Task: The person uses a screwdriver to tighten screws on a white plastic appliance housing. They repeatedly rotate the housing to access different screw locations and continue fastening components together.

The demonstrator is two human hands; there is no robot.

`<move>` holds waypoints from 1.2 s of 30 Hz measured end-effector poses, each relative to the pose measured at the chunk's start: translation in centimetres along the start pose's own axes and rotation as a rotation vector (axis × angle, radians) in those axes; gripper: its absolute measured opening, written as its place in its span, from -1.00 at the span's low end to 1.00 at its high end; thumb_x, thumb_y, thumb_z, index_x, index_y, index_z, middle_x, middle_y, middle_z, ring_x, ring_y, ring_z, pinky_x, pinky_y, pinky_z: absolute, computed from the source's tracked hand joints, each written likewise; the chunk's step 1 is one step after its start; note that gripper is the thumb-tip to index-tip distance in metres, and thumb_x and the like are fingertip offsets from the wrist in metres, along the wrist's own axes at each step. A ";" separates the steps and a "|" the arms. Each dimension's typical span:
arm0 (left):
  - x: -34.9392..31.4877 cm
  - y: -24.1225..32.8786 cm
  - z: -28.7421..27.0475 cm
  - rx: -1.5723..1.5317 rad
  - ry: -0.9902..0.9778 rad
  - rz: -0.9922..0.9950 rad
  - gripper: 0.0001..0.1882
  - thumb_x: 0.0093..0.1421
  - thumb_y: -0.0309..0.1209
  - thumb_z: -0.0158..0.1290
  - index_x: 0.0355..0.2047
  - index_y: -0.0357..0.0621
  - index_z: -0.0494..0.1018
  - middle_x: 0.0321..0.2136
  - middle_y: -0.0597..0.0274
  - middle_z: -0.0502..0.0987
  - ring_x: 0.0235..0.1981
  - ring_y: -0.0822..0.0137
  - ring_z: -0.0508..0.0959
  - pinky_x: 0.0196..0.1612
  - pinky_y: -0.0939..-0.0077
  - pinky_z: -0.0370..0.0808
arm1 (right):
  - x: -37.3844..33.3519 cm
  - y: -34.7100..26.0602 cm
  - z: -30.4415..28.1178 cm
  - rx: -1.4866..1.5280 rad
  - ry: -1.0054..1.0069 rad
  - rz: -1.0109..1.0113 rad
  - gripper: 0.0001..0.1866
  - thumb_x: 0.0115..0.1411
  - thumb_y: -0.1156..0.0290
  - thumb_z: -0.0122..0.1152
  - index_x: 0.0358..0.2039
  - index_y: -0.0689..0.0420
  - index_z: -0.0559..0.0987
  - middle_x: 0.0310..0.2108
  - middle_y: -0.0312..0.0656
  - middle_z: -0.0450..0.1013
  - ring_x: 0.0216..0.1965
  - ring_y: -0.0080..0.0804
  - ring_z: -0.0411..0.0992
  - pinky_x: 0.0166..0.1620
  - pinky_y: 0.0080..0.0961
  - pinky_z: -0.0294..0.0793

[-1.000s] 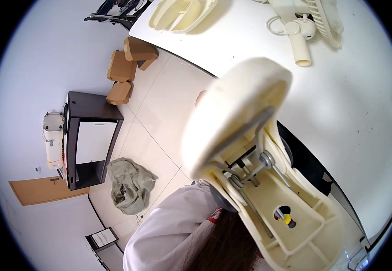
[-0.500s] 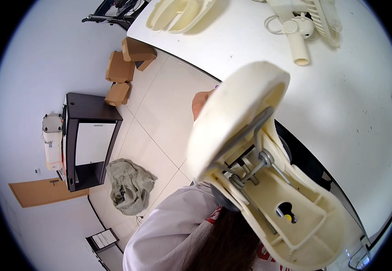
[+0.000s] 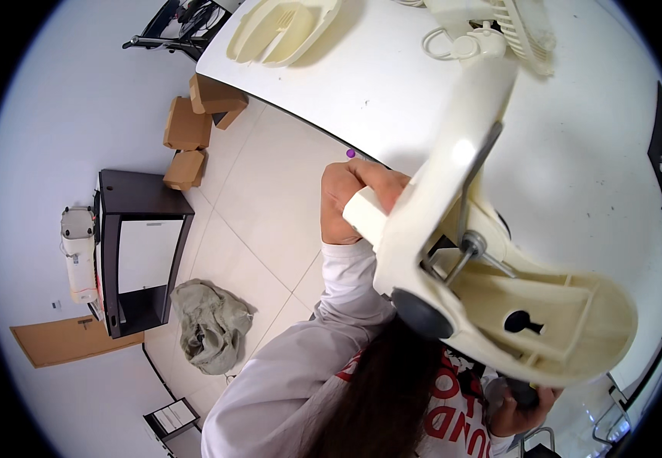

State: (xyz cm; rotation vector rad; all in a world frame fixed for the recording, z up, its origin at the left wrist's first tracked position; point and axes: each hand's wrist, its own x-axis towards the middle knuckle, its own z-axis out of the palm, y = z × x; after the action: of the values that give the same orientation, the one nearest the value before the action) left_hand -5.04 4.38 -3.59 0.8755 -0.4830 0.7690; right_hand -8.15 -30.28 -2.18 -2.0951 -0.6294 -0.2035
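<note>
A cream plastic housing (image 3: 447, 164) fills the middle of the view, close to the camera, tilted with its hollow side toward me. A coiled metal spring (image 3: 472, 243) and grey rods run across its inside. A dark round pad (image 3: 421, 311) sits on its side. The wide lower end has a keyhole-shaped opening. My left hand (image 3: 352, 191) is closed around the stub on the housing's left side. At the lower right, my right hand (image 3: 526, 416) curls round a dark object (image 3: 520, 391) under the housing's lower end; the housing partly hides it, and its kind is unclear.
On the white table (image 3: 575, 168) lie an oval cream shell (image 3: 285, 30), a ribbed cream part (image 3: 524, 38) and a ball-jointed piece (image 3: 477, 44) with a cord loop. Cardboard boxes (image 3: 187, 122), a dark cabinet (image 3: 148, 191) and a grey-green cloth bundle (image 3: 210, 324) stand or lie left.
The housing has turned and shifted right, showing more of its side. My left hand's grip and my right hand with the dark object have come into view.
</note>
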 end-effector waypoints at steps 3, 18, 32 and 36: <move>0.4 -0.2 -0.3 0.056 -0.005 -0.021 -0.87 -0.08 -0.49 0.14 -0.64 -0.28 0.43 -0.35 -0.17 0.47 -0.31 -0.02 0.52 -0.22 0.23 0.47 | 1.0 -0.4 1.5 0.225 0.050 0.114 -0.47 0.09 0.12 0.07 -0.05 0.21 0.22 -0.24 -0.03 0.27 -0.48 -0.50 0.26 -0.37 -0.66 0.27; 1.6 0.8 1.8 0.248 -0.006 -0.113 -0.85 -0.07 -0.45 0.13 -0.63 -0.31 0.46 -0.33 -0.21 0.47 -0.31 0.05 0.53 -0.24 0.31 0.47 | 3.4 -1.2 1.4 0.520 0.012 0.293 -0.50 0.10 0.04 0.03 -0.15 0.20 0.25 -0.28 -0.10 0.21 -0.64 -0.69 0.20 -0.64 -0.88 0.15; 1.4 0.4 2.7 0.138 -0.024 -0.083 -0.92 -0.03 -0.55 0.07 -0.60 -0.34 0.44 -0.32 -0.23 0.46 -0.26 0.00 0.51 -0.20 0.25 0.46 | 3.8 -2.0 2.0 0.629 -0.023 0.385 -0.42 0.05 -0.09 0.01 -0.20 0.20 0.25 -0.30 -0.18 0.17 -0.61 -0.68 0.20 -0.65 -0.84 0.11; 2.1 0.8 3.0 0.322 -0.106 -0.196 -0.91 -0.04 -0.53 0.09 -0.59 -0.33 0.45 -0.30 -0.20 0.47 -0.26 0.07 0.52 -0.22 0.36 0.46 | 3.4 0.5 1.0 0.903 -0.033 0.384 -0.51 0.06 0.26 0.14 -0.10 0.19 0.18 -0.16 -0.19 0.10 -0.64 -0.74 0.12 -0.72 -0.89 0.03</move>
State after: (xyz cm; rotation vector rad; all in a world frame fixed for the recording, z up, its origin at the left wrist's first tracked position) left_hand -4.50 3.09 -0.08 1.2495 -0.3645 0.6305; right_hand -5.04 -28.53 -1.86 -1.2960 -0.2405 0.2923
